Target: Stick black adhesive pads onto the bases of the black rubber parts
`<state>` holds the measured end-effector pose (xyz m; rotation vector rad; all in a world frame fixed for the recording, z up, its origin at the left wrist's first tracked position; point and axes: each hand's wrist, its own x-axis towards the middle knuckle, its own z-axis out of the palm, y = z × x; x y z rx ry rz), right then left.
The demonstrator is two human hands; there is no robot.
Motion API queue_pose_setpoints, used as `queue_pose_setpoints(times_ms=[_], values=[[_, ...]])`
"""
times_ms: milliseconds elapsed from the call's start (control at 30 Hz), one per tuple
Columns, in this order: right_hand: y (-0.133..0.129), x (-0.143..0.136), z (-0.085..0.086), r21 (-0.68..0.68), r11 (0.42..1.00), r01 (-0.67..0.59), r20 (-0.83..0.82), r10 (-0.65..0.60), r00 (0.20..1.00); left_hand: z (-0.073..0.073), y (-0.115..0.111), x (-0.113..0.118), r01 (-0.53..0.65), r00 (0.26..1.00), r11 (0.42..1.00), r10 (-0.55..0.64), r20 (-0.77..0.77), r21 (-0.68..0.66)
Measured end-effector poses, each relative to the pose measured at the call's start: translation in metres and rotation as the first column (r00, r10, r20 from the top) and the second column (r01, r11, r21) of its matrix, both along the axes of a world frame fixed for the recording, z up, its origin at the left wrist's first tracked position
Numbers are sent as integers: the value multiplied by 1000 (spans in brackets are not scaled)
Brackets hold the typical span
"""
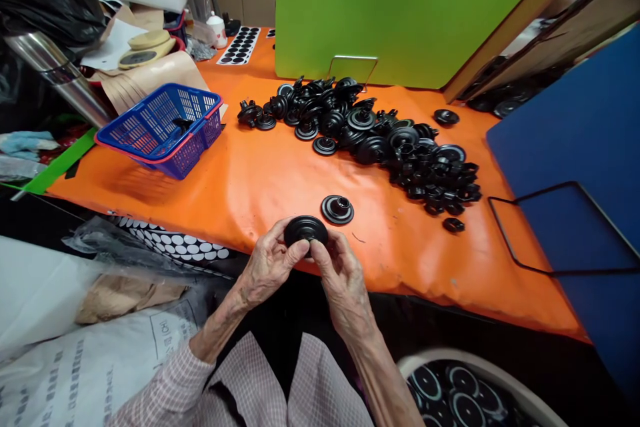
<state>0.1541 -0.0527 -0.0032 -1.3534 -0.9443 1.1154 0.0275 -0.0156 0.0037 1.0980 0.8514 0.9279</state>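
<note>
Between my two hands, above the front edge of the orange table [270, 173], is a round black disc part [306, 229]. My left hand [270, 257] grips its left side with the thumb on the near face. On the right side, my right hand [340, 267] holds the same disc, its thumb close to the other one. Just beyond the disc, a second black disc [332, 212] with a grey ring and a raised hub lies on the table. Farther back spreads a large pile of black round parts [373, 149].
A blue basket [187, 157] with a dark item inside stands at the left, near a metal flask [63, 77]. Green [400, 7] and blue [565, 140] boards rise behind and at right. A white tub [450, 357] of discs sits below right.
</note>
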Motion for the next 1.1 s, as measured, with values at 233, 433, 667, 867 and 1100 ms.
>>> queue_pose_setpoints(times_ms=[233, 433, 667, 867, 1100], values=[[0, 6, 4, 61, 987, -147, -124, 154, 980, 6, 6, -7, 66, 994, 997, -68, 89, 25], [-3, 0, 5, 161, 983, -92, -161, 118, 980, 9, 7, -9, 92, 990, 995, -96, 106, 37], [-1, -9, 10, 102, 995, 12, -35, -9, 999, 8, -3, -6, 19, 1000, 999, -19, 1, 41], [12, 0, -1, 47, 998, -33, 150, 25, 988, 9, 25, -5, -20, 996, 1000, 18, -89, -24], [105, 72, -7, 160, 983, -92, 783, -70, 619, -7, 106, -7, 107, 846, 989, -35, -532, 104]])
